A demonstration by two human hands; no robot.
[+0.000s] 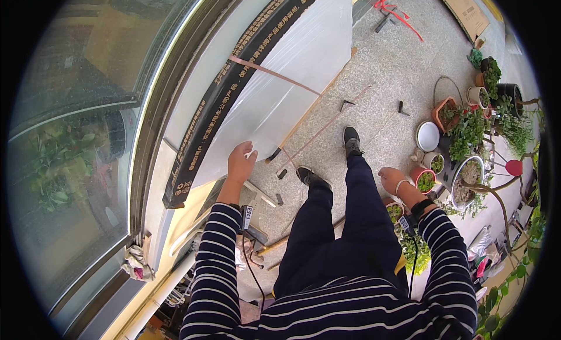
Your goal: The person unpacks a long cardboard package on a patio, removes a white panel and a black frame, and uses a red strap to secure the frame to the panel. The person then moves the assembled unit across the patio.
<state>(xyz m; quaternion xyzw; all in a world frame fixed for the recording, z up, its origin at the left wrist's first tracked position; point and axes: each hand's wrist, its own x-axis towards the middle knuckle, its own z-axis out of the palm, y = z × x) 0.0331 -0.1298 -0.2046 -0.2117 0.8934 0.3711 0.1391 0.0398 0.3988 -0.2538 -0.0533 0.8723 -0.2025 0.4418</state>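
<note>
My left hand (241, 162) is open, its fingers loosely bent and apart, with nothing visible in it. It hovers in front of a large flat panel (274, 100) wrapped in clear film, near its lower end; whether it touches the film I cannot tell. A black printed cardboard edge strip (217, 115) runs along the panel's upper edge, and a pinkish packing strap (280, 76) crosses it. Away from the panel, my right hand (392, 180) hangs beside my right leg with its fingers curled in and nothing showing in them. The potted plants are closest to it.
The panel leans by a window (82, 106) on the left. Black corner pieces (403, 108) and a loose strap (327, 125) lie on the speckled floor. Red ribbon (400, 15) and flat cardboard (466, 14) lie farther off. Potted plants (467, 129) and a white basin (428, 136) line the right.
</note>
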